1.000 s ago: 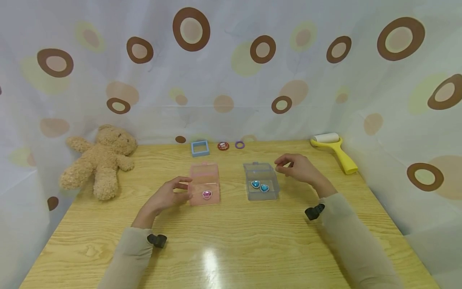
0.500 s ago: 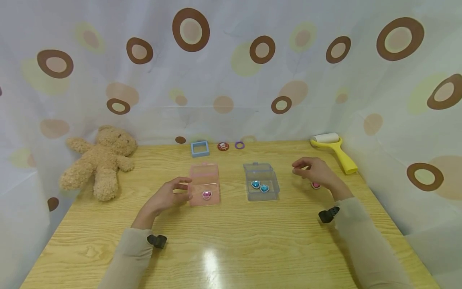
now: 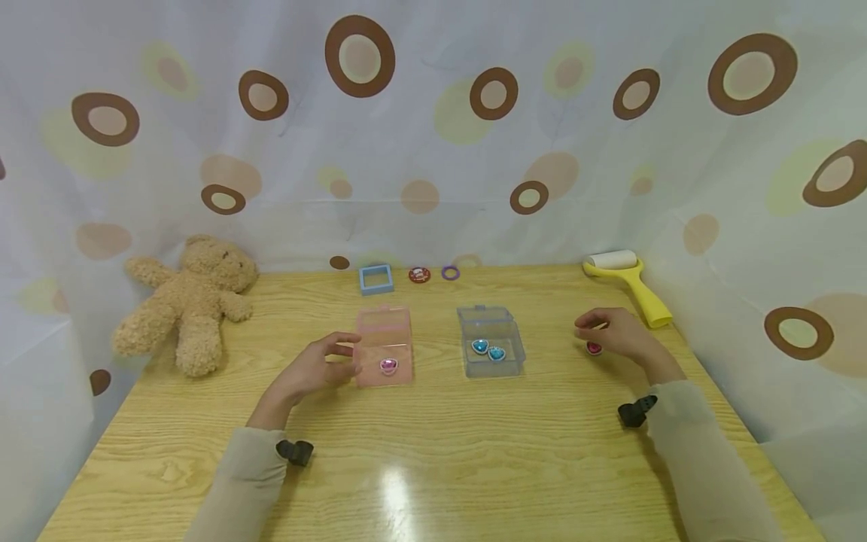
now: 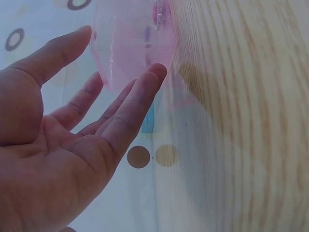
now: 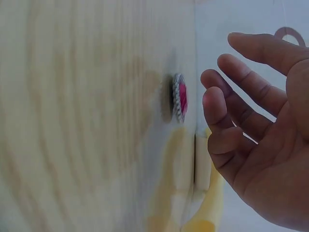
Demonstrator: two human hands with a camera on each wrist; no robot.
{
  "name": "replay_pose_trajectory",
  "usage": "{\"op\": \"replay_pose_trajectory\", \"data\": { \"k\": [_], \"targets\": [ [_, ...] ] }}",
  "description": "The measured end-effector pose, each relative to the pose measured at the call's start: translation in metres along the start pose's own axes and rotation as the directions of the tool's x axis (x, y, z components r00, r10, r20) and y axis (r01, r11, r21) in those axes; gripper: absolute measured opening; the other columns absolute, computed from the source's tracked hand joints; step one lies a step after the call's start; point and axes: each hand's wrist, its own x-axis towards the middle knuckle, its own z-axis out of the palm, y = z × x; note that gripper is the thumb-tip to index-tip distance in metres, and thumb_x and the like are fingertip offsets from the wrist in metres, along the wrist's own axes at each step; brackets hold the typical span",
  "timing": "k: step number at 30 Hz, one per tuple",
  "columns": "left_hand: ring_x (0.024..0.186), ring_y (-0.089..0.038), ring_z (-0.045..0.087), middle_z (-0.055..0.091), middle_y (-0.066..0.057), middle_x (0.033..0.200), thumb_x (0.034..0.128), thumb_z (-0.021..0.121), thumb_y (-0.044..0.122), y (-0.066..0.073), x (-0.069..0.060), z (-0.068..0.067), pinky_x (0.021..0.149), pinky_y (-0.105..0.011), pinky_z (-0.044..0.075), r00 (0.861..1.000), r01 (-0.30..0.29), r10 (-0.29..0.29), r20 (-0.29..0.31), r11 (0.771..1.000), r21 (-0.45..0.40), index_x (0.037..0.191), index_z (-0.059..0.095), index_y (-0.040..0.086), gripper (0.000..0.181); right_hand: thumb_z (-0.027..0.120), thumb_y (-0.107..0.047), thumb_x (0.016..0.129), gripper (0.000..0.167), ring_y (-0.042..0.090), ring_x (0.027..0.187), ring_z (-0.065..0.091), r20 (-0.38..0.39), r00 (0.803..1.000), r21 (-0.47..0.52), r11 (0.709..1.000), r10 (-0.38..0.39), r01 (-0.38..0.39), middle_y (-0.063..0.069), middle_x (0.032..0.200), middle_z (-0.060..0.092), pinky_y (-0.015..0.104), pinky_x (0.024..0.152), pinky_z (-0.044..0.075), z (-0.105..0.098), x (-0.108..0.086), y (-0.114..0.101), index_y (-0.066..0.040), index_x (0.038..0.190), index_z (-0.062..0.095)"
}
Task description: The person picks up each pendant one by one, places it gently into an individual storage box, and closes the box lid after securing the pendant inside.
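Note:
My left hand [image 3: 314,369] is beside the open pink plastic box [image 3: 383,336], its relaxed fingers at the box's left side; whether they touch it I cannot tell. One pink gem [image 3: 389,365] with a silvery beaded rim lies in that box. To the right stands an open grey translucent box [image 3: 492,367] holding two blue gems, a left one [image 3: 479,346] and a right one [image 3: 497,353]. My right hand [image 3: 622,336] hovers over a deep pink gem [image 5: 181,98] on the table. Its fingers are loosely bent and apart from the gem.
A teddy bear [image 3: 192,301] sits at the left. Along the back are a light blue square frame [image 3: 375,289], a red patterned disc [image 3: 419,275] and a purple ring [image 3: 444,273]. A yellow-handled roller [image 3: 643,293] lies at the back right, near the curtain.
My right hand has moved right, from beside the grey box to above the deep pink gem, which has come into view. The left hand has stayed in place.

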Motion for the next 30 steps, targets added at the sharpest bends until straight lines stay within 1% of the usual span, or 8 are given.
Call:
{"op": "replay_pose_trajectory", "data": {
  "k": [2,5,10,16,18,23,27,30],
  "targets": [
    [0.121,-0.04,0.058,0.049,-0.03,0.141,0.097,0.066,0.019,0.0,0.0,0.0,0.088,-0.037,0.055,1.0,-0.007,0.007,0.003,1.0,0.0,0.149,0.041,0.004,0.06,0.064,-0.036,0.098,0.038,0.027,0.103,0.065,0.004,1.0,0.003,1.0,0.021,-0.021,0.017,0.122,0.066,0.031,0.079,0.05,-0.002,-0.002,0.004,-0.007,0.122,0.067],
    [0.119,-0.039,0.06,0.049,-0.031,0.141,0.097,0.066,0.018,0.0,-0.001,0.0,0.088,-0.037,0.055,1.0,-0.012,0.012,0.008,1.0,0.001,0.149,0.04,0.003,0.06,0.064,-0.033,0.098,0.039,0.026,0.101,0.064,0.017,0.999,0.017,0.999,0.035,-0.035,0.018,0.12,0.066,0.031,0.079,0.05,-0.005,-0.007,0.008,-0.003,0.123,0.066],
    [0.12,-0.038,0.06,0.049,-0.029,0.142,0.0965,0.067,0.017,-0.001,-0.001,0.0,0.089,-0.039,0.055,1.0,0.007,-0.007,-0.002,1.0,-0.012,0.149,0.042,0.006,0.06,0.067,-0.032,0.097,0.041,0.022,0.097,0.062,0.042,0.998,0.022,0.998,0.056,-0.057,0.016,0.113,0.069,0.03,0.079,0.048,-0.007,-0.012,0.012,-0.001,0.123,0.065],
    [0.117,-0.036,0.061,0.048,-0.031,0.141,0.0967,0.067,0.017,-0.001,0.0,0.0,0.088,-0.039,0.056,1.0,0.002,-0.002,0.0,1.0,-0.022,0.149,0.041,0.004,0.06,0.074,-0.035,0.091,0.043,0.021,0.098,0.059,0.071,0.994,-0.032,0.996,0.082,-0.08,0.012,0.112,0.068,0.03,0.08,0.045,-0.005,-0.011,0.017,-0.005,0.121,0.066],
    [0.116,-0.035,0.062,0.048,-0.031,0.142,0.0967,0.067,0.017,-0.001,0.0,0.0,0.087,-0.038,0.056,1.0,0.008,-0.008,-0.001,1.0,-0.026,0.149,0.041,0.004,0.06,0.075,-0.036,0.09,0.045,0.021,0.097,0.059,0.076,0.994,-0.044,0.996,0.079,-0.076,0.013,0.111,0.068,0.031,0.079,0.045,-0.004,-0.01,0.018,-0.004,0.121,0.066],
    [0.118,-0.037,0.061,0.048,-0.031,0.142,0.0972,0.066,0.016,-0.001,-0.001,0.0,0.087,-0.038,0.056,1.0,0.007,-0.007,0.001,1.0,-0.025,0.149,0.041,0.004,0.059,0.077,-0.036,0.087,0.048,0.022,0.097,0.059,0.075,0.994,-0.084,0.994,0.073,-0.067,0.014,0.11,0.067,0.031,0.078,0.045,-0.003,-0.008,0.02,-0.004,0.121,0.066],
    [0.119,-0.039,0.06,0.047,-0.032,0.141,0.0973,0.066,0.015,0.0,-0.001,0.0,0.088,-0.039,0.055,1.0,-0.011,0.011,0.006,1.0,-0.021,0.149,0.04,0.002,0.059,0.078,-0.036,0.086,0.048,0.025,0.099,0.06,0.069,0.995,-0.11,0.992,0.072,-0.064,0.015,0.112,0.068,0.032,0.08,0.045,-0.002,-0.007,0.023,-0.006,0.12,0.067],
    [0.12,-0.04,0.059,0.048,-0.032,0.142,0.0974,0.066,0.015,0.001,-0.002,0.0,0.088,-0.04,0.055,1.0,-0.014,0.014,0.007,1.0,-0.019,0.149,0.04,0.002,0.059,0.078,-0.037,0.086,0.046,0.025,0.099,0.061,0.068,0.995,-0.125,0.99,0.068,-0.059,0.014,0.112,0.068,0.033,0.081,0.046,-0.001,-0.006,0.025,-0.007,0.119,0.067]
  ]
}}
